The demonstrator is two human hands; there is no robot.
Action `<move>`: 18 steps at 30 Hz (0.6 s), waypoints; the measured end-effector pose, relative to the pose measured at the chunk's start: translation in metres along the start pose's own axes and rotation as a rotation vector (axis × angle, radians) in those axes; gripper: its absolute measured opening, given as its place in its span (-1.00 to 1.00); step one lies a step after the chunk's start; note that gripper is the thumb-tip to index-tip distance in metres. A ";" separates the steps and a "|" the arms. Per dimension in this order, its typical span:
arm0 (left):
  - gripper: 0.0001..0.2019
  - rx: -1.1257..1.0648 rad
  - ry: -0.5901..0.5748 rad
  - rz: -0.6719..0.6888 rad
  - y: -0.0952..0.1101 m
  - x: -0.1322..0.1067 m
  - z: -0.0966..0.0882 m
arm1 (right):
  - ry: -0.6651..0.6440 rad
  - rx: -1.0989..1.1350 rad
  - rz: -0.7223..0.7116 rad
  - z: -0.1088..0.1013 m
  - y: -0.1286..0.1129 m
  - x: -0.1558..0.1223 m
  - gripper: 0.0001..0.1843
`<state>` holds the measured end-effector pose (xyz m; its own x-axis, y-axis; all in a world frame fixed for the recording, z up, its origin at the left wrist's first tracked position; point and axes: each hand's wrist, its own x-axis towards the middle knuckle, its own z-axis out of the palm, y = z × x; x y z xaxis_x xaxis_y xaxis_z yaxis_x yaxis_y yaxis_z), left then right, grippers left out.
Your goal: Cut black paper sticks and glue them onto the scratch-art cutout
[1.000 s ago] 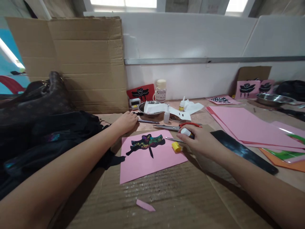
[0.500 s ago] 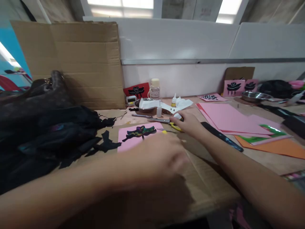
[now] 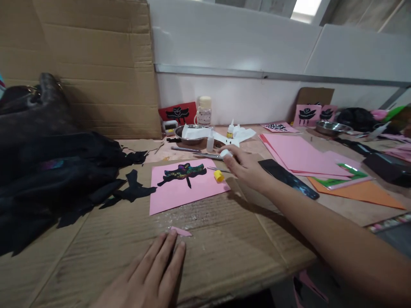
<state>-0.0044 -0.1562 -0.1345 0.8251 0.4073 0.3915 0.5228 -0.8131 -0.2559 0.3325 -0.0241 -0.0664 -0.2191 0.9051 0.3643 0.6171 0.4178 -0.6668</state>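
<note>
My left hand [image 3: 150, 276] lies flat and open on the brown cardboard sheet [image 3: 224, 244] near its front edge, fingertips touching a small pink paper scrap [image 3: 180, 232]. My right hand [image 3: 244, 166] reaches forward and is closed on a small white glue bottle [image 3: 225, 152]. Its yellow cap [image 3: 218, 176] lies just left of that hand. Beside the cap is a pink paper sheet [image 3: 189, 190] bearing a black flower cutout with glittery colours [image 3: 183, 172]. Scissors [image 3: 208, 156] lie beyond the hand.
Black bags and black paper scraps [image 3: 64, 171] fill the left side. A metal bowl [image 3: 189, 134], small bottles and white paper sit at the back. Pink, green and orange sheets [image 3: 308, 158] and a dark strip [image 3: 289, 177] lie to the right. Upright cardboard [image 3: 90, 64] stands behind.
My left hand has drawn back from near the metal bowl to the front edge of the cardboard, by the pink scrap. The right hand stays on the glue bottle. The view has tilted down.
</note>
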 end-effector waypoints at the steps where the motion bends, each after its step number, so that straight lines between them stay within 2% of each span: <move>1: 0.09 -0.074 -0.065 0.008 -0.003 0.000 0.001 | -0.037 0.005 -0.009 0.003 -0.005 -0.004 -0.57; 3: 0.19 -0.205 -0.187 0.034 -0.010 0.009 -0.003 | -0.117 0.009 -0.033 0.010 -0.017 -0.011 -0.53; 5: 0.12 -0.288 -0.279 0.045 -0.018 0.027 -0.011 | -0.190 0.003 -0.059 0.016 -0.027 -0.018 -0.55; 8: -0.04 -0.411 -0.347 0.077 -0.031 0.053 -0.024 | -0.256 -0.011 -0.074 0.022 -0.035 -0.022 -0.61; 12: -0.27 -0.510 -0.274 0.081 -0.045 0.067 -0.023 | -0.271 -0.021 -0.068 0.023 -0.038 -0.022 -0.70; 16: -0.40 -0.492 -0.153 0.116 -0.049 0.066 -0.013 | -0.274 -0.042 -0.068 0.020 -0.040 -0.023 -0.74; 18: -0.42 -0.456 -0.092 0.157 -0.047 0.065 -0.011 | -0.295 -0.035 -0.053 0.018 -0.040 -0.023 -0.70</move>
<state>0.0218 -0.0960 -0.0869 0.9125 0.2839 0.2946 0.2608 -0.9584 0.1158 0.2992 -0.0607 -0.0601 -0.4583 0.8683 0.1900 0.6234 0.4664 -0.6275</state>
